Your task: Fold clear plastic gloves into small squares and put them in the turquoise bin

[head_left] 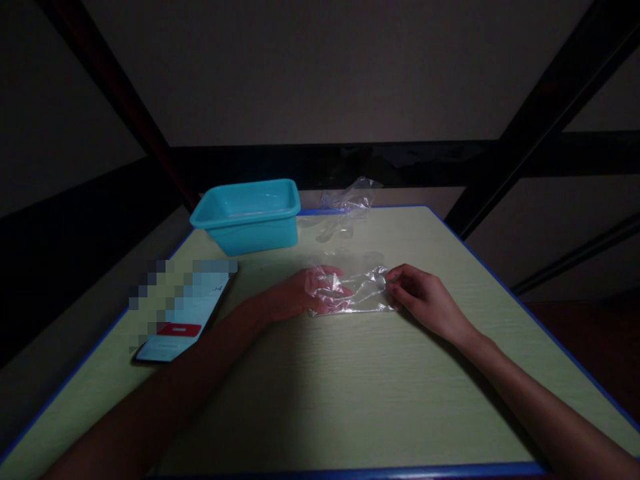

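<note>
A clear, shiny plastic bag (367, 290) lies crinkled above the middle of the table. My left hand (320, 290) reaches into or behind its left part; I cannot tell which. Its fingers show through the film, stretched out and apart. At the bag's right edge, my right hand (420, 293) pinches the film between thumb and fingers. Farther back, more crumpled clear plastic (350, 203) rests at the table's far edge.
A turquoise plastic basin (250, 233) stands at the back left of the pale table (350, 387), which has a blue rim. A phone (185, 320) with a lit, partly blurred screen lies near my left forearm. Dark bars and a wall are behind.
</note>
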